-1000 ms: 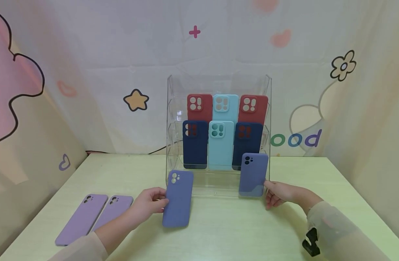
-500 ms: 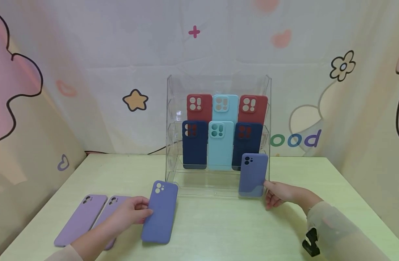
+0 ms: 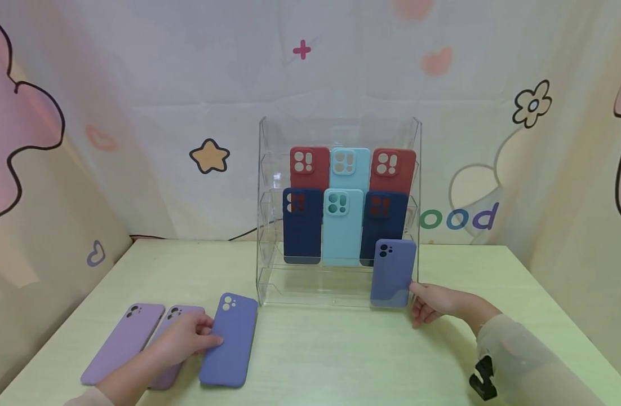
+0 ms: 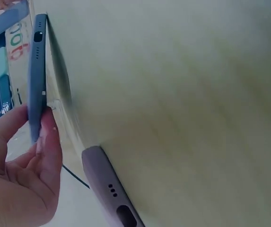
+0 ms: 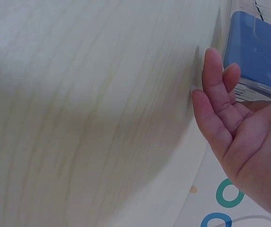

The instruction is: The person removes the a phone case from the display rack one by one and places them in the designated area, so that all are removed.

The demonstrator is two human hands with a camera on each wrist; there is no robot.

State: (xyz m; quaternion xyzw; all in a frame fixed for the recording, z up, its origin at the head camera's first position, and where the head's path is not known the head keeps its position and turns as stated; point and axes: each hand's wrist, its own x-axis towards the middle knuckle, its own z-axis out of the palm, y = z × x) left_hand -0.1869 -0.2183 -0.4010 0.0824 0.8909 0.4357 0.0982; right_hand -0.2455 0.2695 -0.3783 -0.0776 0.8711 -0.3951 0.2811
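My left hand (image 3: 186, 336) pinches a violet-blue phone case (image 3: 230, 341) by its left edge in the head view. That case is tilted close over the table; the left wrist view shows it edge-on between thumb and fingers (image 4: 52, 142). At the right end of the clear rack's bottom tier stands a matching violet-blue phone case (image 3: 393, 273). My right hand (image 3: 434, 301) holds it at its lower right edge, thumb at the case, the other fingers loosely bent below. Two lilac phone cases (image 3: 123, 344) lie on the table at the left, one partly hidden by my left forearm.
The clear tiered rack (image 3: 310, 296) stands at the table's back. Its upper tiers hold a red case (image 3: 310, 166), light-blue cases (image 3: 343, 225), dark-blue cases (image 3: 302, 234) and another red one. A patterned cloth (image 3: 341, 73) hangs behind and at both sides.
My left hand has moved left and toward me with its violet-blue phone case, away from the rack and toward the lilac cases. The right hand has stayed at the rack.
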